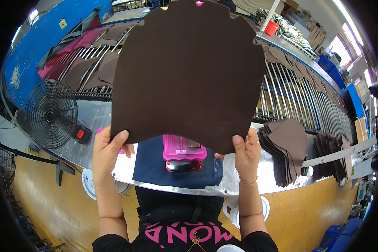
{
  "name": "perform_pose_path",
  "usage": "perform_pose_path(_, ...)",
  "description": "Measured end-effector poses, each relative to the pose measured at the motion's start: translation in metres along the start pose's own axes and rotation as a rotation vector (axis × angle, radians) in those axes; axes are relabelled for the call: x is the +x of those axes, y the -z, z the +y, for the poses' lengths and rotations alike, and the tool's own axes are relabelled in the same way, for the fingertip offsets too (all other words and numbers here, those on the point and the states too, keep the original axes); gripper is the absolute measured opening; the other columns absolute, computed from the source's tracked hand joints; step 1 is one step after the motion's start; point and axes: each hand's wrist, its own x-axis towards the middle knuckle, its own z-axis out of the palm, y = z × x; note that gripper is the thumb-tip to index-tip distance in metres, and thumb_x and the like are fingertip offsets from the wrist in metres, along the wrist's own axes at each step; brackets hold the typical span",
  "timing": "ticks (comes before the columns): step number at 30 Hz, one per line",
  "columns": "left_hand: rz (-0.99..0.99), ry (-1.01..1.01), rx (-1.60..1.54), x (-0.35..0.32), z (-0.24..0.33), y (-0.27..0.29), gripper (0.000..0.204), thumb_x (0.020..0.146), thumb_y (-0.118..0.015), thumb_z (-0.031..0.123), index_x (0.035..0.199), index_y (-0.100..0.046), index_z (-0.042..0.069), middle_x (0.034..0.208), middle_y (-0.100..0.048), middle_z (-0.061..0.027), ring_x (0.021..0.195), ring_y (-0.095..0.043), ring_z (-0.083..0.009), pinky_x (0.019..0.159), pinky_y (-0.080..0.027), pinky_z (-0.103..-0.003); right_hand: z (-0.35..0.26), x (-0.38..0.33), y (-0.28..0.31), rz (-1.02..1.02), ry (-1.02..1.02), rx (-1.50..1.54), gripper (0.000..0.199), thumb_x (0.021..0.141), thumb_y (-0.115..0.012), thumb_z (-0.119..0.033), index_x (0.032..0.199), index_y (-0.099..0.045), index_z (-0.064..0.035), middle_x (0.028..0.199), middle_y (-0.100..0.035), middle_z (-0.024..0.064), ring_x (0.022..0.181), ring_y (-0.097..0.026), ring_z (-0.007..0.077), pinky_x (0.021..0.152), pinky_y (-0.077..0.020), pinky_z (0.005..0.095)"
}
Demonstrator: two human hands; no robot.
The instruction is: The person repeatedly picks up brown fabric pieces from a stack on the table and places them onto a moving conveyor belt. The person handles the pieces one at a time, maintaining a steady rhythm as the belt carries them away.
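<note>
A large dark brown cut leather-like panel (189,75) is held up in front of me, with a curved lower edge and small notches along its top. My left hand (109,145) pinches its lower left corner, thumb on the near face. At the lower right corner my right hand (247,151) grips it the same way; a ring and a bracelet show on that side. Below the panel, a pink plastic tray (182,156) rests on a dark blue cloth (149,168) on the metal table. The panel hides much of what lies behind it.
A black fan (50,115) stands on the table's left. Stacked brown pieces (287,147) lie at the right, beside a pale bar (340,155). Behind runs a roller rack (287,90) bearing more cut pieces. White buckets (262,208) sit under the table edge.
</note>
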Motion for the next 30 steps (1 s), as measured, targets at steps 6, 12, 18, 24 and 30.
perform_pose_path(6,0.162,-0.267,0.124,0.002,0.011,0.005,0.023,0.092,-0.061,0.014,0.106,-0.061,-0.005,0.074,-0.062,-0.0068,0.050,-0.055,-0.0102,0.047,-0.044,-0.022,0.014,0.018,0.003,-0.152,0.171,-0.527,0.019,0.083,-0.071,-0.013,0.097,-0.066,-0.0010,0.083,-0.068,0.0137,0.073,-0.068,0.0246,0.061,-0.0500,0.0305)
perform_pose_path(12,0.335,-0.429,0.200,0.002,0.012,0.022,0.020,0.092,-0.061,0.012,0.106,-0.061,-0.003,0.074,-0.060,-0.0039,0.054,-0.055,-0.0091,0.050,-0.045,-0.021,0.029,0.036,-0.020,-0.196,0.282,-0.569,0.015,0.078,-0.073,-0.013,0.090,-0.071,-0.0050,0.077,-0.065,0.0119,0.071,-0.061,0.0283,0.062,-0.0481,0.0334)
perform_pose_path(18,0.390,-0.427,0.226,-0.004,0.018,0.038,0.017,0.091,-0.063,0.012,0.102,-0.062,-0.002,0.079,-0.061,-0.0042,0.056,-0.056,-0.0101,0.050,-0.046,-0.022,0.039,0.037,-0.034,-0.237,0.266,-0.526,0.014,0.075,-0.075,-0.012,0.088,-0.072,-0.0073,0.070,-0.061,0.0083,0.069,-0.054,0.0253,0.062,-0.0454,0.0335)
perform_pose_path(24,0.357,-0.355,0.272,-0.004,0.009,0.033,0.012,0.091,-0.062,0.008,0.096,-0.061,-0.003,0.075,-0.058,-0.0026,0.055,-0.053,-0.0075,0.049,-0.042,-0.021,0.040,0.034,-0.024,-0.184,0.322,-0.612,0.014,0.074,-0.074,-0.010,0.087,-0.071,-0.0071,0.069,-0.061,0.0068,0.068,-0.052,0.0251,0.064,-0.0452,0.0341)
perform_pose_path(30,0.176,-0.145,0.322,0.001,-0.010,0.004,0.008,0.088,-0.061,0.002,0.083,-0.059,-0.003,0.065,-0.049,-0.0004,0.049,-0.048,-0.0058,0.044,-0.035,-0.021,0.039,0.018,0.020,-0.160,0.268,-0.800,0.012,0.076,-0.072,-0.007,0.087,-0.072,-0.0091,0.069,-0.062,0.0065,0.067,-0.047,0.0243,0.065,-0.0432,0.0330)
